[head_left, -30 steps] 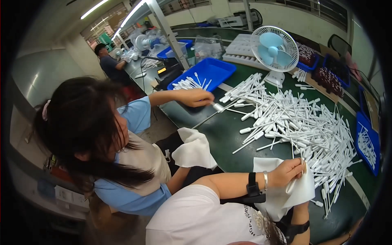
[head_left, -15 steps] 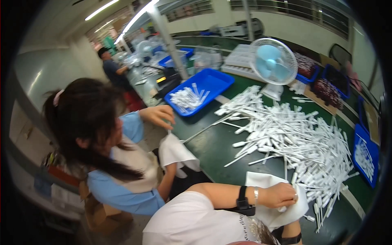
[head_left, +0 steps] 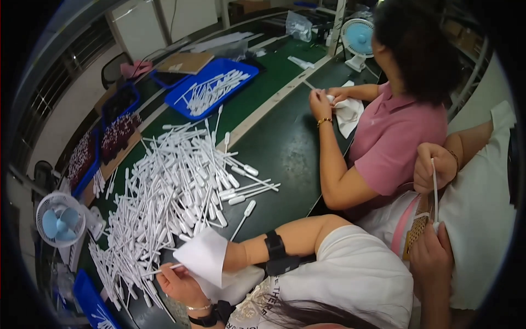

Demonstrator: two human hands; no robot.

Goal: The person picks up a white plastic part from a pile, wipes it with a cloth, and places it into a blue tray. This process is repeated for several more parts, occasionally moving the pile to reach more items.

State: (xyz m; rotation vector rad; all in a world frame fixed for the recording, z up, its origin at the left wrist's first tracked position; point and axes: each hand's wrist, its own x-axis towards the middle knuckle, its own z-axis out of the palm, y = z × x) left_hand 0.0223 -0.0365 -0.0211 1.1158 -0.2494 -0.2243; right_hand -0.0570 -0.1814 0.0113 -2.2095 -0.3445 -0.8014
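Since earlier, view swung right. Left hand [head_left: 182, 287], beside pile [head_left: 175, 175], pinching dropper [head_left: 175, 267] at cloth's [head_left: 204, 251] edge. Right hand [head_left: 235, 256] partly behind cloth; grip can't be told.

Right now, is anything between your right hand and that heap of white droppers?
Yes: the white cloth hides most of the right hand, on the side toward the heap of white droppers. The left hand, pinching a thin white stem, is also there.
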